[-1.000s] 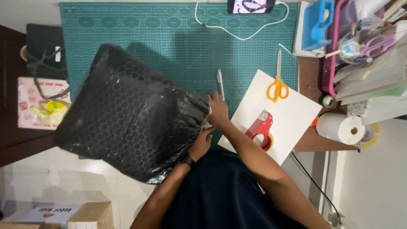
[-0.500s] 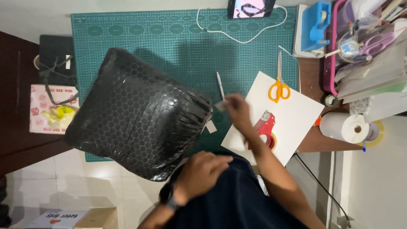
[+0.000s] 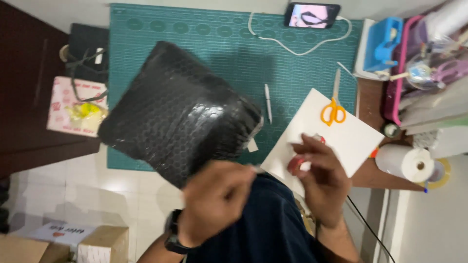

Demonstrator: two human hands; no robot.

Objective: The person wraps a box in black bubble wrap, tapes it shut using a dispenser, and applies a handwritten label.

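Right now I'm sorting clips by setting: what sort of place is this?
Probably a home packing desk: a green cutting mat, a black bubble-wrapped parcel, orange scissors, and a red tape dispenser under the right hand.

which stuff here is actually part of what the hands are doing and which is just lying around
In hand:
black bubble-wrapped parcel
red tape dispenser, under the right hand
left hand, raised beside the parcel

Lying about:
orange scissors
pen
phone
paper roll

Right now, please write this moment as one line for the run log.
left hand: raised near black bubble-wrap parcel | right hand: on red tape dispenser | orange scissors: on white sheet
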